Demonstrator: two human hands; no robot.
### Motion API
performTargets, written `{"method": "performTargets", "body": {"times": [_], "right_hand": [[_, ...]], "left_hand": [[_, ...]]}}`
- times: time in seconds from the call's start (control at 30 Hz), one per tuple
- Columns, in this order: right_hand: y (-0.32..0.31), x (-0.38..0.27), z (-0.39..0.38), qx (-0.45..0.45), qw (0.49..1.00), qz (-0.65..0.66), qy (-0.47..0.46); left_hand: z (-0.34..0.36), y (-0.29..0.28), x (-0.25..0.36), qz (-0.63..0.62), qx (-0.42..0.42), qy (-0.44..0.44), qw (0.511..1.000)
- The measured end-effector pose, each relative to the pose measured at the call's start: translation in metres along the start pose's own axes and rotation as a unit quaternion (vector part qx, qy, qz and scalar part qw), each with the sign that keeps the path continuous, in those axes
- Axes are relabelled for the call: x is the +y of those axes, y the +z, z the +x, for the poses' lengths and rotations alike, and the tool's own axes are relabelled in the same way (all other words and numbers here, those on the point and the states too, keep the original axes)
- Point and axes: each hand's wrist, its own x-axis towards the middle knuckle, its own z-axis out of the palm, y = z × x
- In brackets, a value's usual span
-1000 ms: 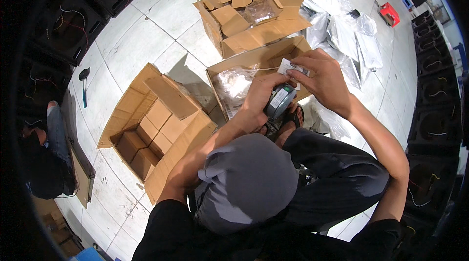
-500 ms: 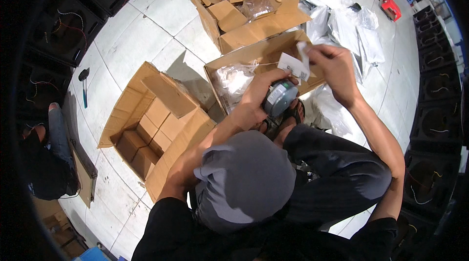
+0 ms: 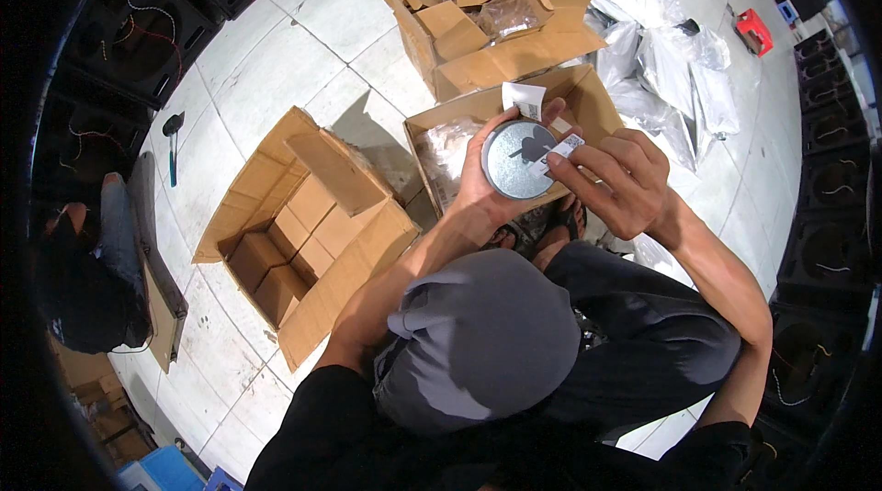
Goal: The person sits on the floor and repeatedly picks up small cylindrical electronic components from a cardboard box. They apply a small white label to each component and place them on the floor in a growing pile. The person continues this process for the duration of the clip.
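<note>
Round metal part (image 3: 507, 165) now turned with dark-marked flat face up, over near side of long carton (image 3: 597, 105) — leaves that face open to label strip (image 3: 564, 151). Left hand (image 3: 485, 186), above carton's near side, curls round part's rim; white sheet (image 3: 520, 97) juts beyond it. Right hand (image 3: 620, 180), by carton's near right corner, pinches strip, now overlapping face's right edge — whether stuck, cannot tell.

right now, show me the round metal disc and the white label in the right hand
Round metal disc (image 3: 514, 163): head view, on its flat face
White label (image 3: 566, 148) in the right hand (image 3: 625, 181): head view, on its middle
</note>
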Motion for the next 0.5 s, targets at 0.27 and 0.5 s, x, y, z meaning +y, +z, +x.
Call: {"method": "performTargets", "body": {"times": [0.27, 0.5], "right_hand": [[0.009, -0.001, -0.003, -0.018, 0.998, 0.006, -0.053], [0.011, -0.005, -0.007, -0.087, 0.995, 0.026, -0.047]], "left_hand": [[0.002, -0.004, -0.010, -0.012, 0.000, -0.042, 0.999], [0.003, -0.003, -0.013, 0.018, 0.022, -0.027, 0.999]]}}
